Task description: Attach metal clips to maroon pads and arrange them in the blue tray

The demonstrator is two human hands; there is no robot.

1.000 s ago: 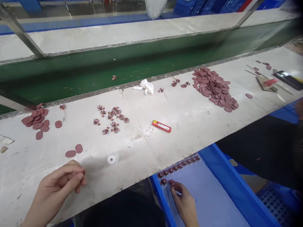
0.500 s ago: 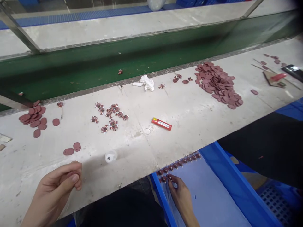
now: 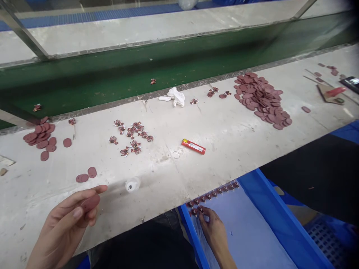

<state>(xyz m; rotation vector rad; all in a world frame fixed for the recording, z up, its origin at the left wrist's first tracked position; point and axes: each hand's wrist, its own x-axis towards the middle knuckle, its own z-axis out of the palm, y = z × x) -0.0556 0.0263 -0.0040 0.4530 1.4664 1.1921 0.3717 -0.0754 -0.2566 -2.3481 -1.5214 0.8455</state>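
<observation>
The left hand point(image 3: 66, 224) pinches a maroon oval disc point(image 3: 90, 203) between thumb and fingers; the right hand point(image 3: 214, 231) clamps a small maroon piece point(image 3: 201, 209) on a pale sheet point(image 3: 241, 228) in a blue crate point(image 3: 193, 239).

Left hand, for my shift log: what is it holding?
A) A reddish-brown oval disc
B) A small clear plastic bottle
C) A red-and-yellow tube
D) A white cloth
A: the left hand holds a reddish-brown oval disc between thumb and fingers.

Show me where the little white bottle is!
In the head view, the bottle lies on the bench just beyond the left hand, to the right of two maroon discs.
</observation>
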